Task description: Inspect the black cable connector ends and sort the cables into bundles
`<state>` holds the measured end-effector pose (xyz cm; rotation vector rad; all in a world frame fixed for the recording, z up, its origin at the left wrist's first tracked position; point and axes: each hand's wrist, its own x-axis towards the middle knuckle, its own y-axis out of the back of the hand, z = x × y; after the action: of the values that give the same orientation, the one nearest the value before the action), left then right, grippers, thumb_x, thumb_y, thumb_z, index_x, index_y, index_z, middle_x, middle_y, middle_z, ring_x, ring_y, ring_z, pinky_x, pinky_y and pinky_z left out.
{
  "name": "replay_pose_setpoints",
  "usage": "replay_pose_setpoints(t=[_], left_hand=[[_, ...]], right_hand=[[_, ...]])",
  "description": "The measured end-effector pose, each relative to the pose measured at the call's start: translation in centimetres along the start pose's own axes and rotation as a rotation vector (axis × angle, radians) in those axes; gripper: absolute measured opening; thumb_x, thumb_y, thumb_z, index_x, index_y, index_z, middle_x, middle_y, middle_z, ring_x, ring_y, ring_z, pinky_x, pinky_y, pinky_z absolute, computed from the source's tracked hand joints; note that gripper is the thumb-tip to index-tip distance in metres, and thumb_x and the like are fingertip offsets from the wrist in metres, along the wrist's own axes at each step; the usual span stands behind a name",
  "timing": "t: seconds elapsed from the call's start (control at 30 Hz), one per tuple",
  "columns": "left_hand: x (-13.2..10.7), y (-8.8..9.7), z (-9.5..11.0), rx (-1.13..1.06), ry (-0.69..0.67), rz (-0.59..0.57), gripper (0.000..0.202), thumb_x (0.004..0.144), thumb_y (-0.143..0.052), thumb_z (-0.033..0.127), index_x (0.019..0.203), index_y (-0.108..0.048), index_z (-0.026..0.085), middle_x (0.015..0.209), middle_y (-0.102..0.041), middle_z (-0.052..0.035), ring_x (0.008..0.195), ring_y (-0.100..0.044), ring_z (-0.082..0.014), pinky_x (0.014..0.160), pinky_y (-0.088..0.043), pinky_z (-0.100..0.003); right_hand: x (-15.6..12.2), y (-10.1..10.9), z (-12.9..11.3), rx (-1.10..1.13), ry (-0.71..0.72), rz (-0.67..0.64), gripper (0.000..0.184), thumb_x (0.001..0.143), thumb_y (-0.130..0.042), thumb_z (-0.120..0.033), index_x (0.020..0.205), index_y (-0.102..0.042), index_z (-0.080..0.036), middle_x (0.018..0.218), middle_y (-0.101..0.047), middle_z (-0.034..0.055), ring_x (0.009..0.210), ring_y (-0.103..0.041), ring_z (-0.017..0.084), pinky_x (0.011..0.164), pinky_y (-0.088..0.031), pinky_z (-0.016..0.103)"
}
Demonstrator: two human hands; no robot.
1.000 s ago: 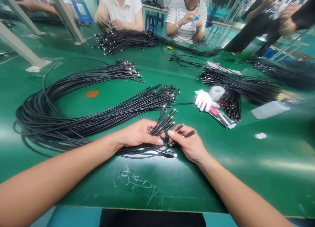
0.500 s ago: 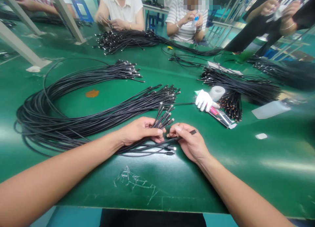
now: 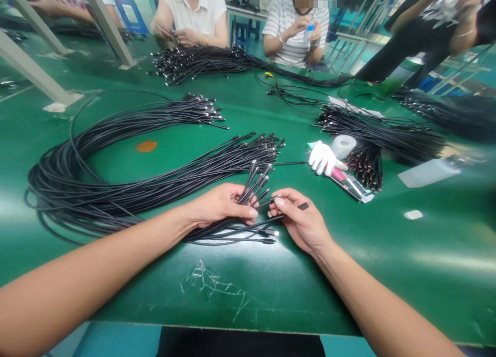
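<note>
Left grip (image 3: 220,206) clamped on bundle of black connector-tipped cables (image 3: 253,190); right grip (image 3: 300,218) closed on single cable (image 3: 271,219), connector (image 3: 304,205) protruding beyond.

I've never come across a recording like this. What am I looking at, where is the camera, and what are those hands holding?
There's no machine here. These are a person's own two bare hands, filmed by a camera worn on their head that looks forward and down. The left hand grips a bunch of black cables, their connector ends fanned out. The right hand holds a single black cable near its end. On the green workbench lie big loops of black cables, a white glove and a white roll. Other people sit across the bench.
</note>
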<state>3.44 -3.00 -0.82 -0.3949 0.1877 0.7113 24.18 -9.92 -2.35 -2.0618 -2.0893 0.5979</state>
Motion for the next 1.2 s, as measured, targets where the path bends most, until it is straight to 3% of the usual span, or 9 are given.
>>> replay_pose_setpoints(t=[0.17,0.67,0.83,0.97,1.07,1.2], left_hand=[[-0.01,0.08,-0.15,-0.004,0.021,0.029,0.030,0.067,-0.088,0.020,0.085,-0.065,0.012,0.074,-0.071,-0.0009,0.068,-0.070,-0.0130,0.071,-0.055,-0.024],[0.01,0.26,-0.16,-0.051,0.005,-0.067,0.027,0.077,-0.082,0.023,0.090,-0.063,0.010,0.076,-0.076,-0.0093,0.069,-0.072,-0.0150,0.072,-0.058,-0.025],[0.12,0.05,-0.09,-0.050,0.022,-0.013,0.026,0.077,-0.082,0.025,0.091,-0.065,0.010,0.078,-0.076,-0.0080,0.074,-0.073,-0.0168,0.076,-0.059,-0.029],[0.21,-0.05,-0.03,-0.018,-0.003,0.019,0.022,0.078,-0.079,0.024,0.090,-0.067,0.010,0.078,-0.074,-0.0058,0.070,-0.070,-0.0132,0.075,-0.058,-0.026],[0.14,-0.16,0.00,0.007,-0.006,-0.005,0.021,0.078,-0.079,0.024,0.089,-0.067,0.010,0.075,-0.070,-0.0028,0.068,-0.068,-0.0124,0.072,-0.057,-0.027],[-0.06,-0.62,0.06,0.068,-0.037,-0.007,0.019,0.075,-0.079,0.023,0.083,-0.065,0.012,0.074,-0.063,0.0020,0.065,-0.064,-0.0107,0.066,-0.055,-0.024]], right_hand=[[0.00,0.03,0.00,0.001,-0.003,0.001,0.022,0.076,-0.082,-0.034,0.090,-0.072,-0.021,0.074,-0.068,-0.0004,0.065,-0.061,0.012,0.067,-0.049,0.025],[0.04,0.21,0.17,-0.036,0.018,-0.050,0.024,0.074,-0.085,-0.027,0.093,-0.073,-0.020,0.070,-0.064,-0.0018,0.065,-0.059,0.011,0.064,-0.044,0.024],[-0.04,0.02,0.16,-0.045,0.052,-0.044,0.015,0.077,-0.082,-0.029,0.083,-0.073,-0.019,0.073,-0.066,-0.0006,0.068,-0.058,0.012,0.069,-0.044,0.026],[-0.13,-0.10,0.08,-0.046,0.066,-0.051,0.018,0.082,-0.078,-0.032,0.074,-0.069,-0.018,0.076,-0.067,0.0010,0.071,-0.057,0.012,0.071,-0.044,0.025],[-0.10,-0.07,0.05,-0.020,0.043,-0.067,0.016,0.080,-0.080,-0.031,0.086,-0.070,-0.020,0.073,-0.066,-0.0008,0.070,-0.057,0.012,0.069,-0.043,0.024],[0.02,0.07,0.22,-0.009,0.018,-0.086,0.028,0.078,-0.082,-0.029,0.103,-0.072,-0.021,0.076,-0.067,-0.0012,0.072,-0.060,0.012,0.071,-0.045,0.023]])
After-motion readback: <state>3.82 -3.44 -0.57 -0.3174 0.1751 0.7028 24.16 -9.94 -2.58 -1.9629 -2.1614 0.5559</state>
